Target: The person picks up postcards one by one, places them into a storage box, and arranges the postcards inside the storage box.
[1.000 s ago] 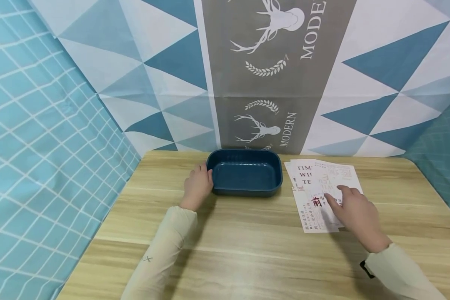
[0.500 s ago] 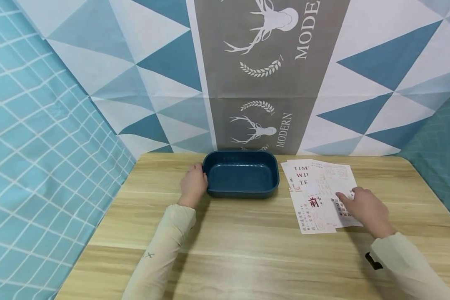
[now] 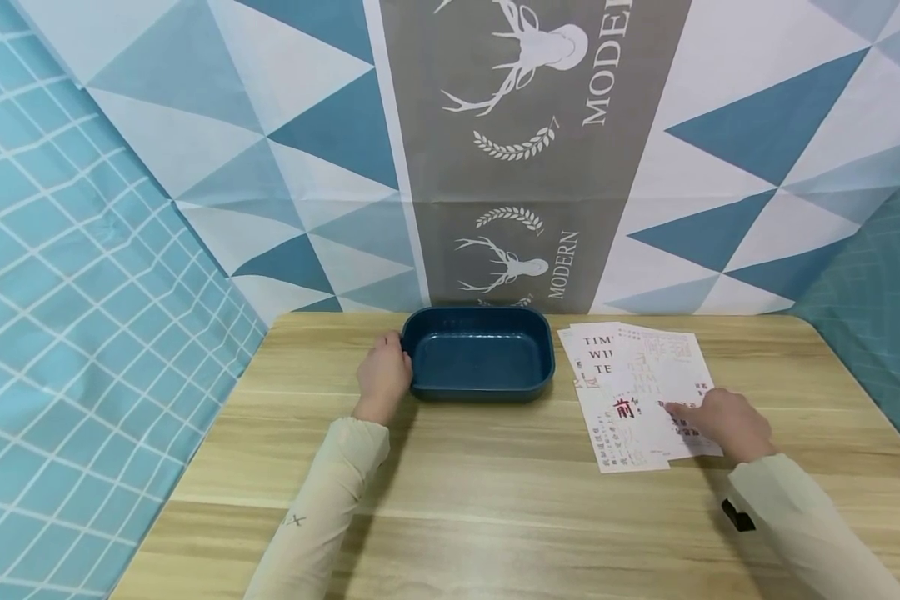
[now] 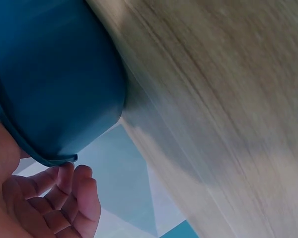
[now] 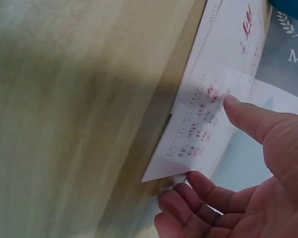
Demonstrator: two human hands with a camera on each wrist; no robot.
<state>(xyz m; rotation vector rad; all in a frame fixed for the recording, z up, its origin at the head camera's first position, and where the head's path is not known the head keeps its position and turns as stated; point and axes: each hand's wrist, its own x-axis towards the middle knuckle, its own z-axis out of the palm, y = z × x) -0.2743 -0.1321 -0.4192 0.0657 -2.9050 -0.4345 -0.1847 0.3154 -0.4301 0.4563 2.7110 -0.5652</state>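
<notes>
A dark blue rectangular plastic basin (image 3: 477,358) stands upright at the back of the wooden table. My left hand (image 3: 384,372) holds its left end; in the left wrist view the basin's rim (image 4: 21,144) lies between the thumb and the bent fingers (image 4: 64,178). To the right, several overlapping printed paper sheets (image 3: 633,367) lie fanned on the table, with red and black lettering. My right hand (image 3: 731,423) is at their right side. In the right wrist view the thumb (image 5: 246,116) touches or hovers over a sheet, with the other fingertips apart from it, at the lower edge.
The wooden table (image 3: 480,508) extends towards me in front of the basin. A patterned cloth (image 3: 517,150) hangs behind it, close to the basin's back. Blue checked cloth (image 3: 82,333) borders the left side, and teal cloth (image 3: 870,317) the right.
The right hand moves right across the sheets to their right side, and its index finger no longer shows stretched out. The left hand stays on the basin. The head view shifts slightly.
</notes>
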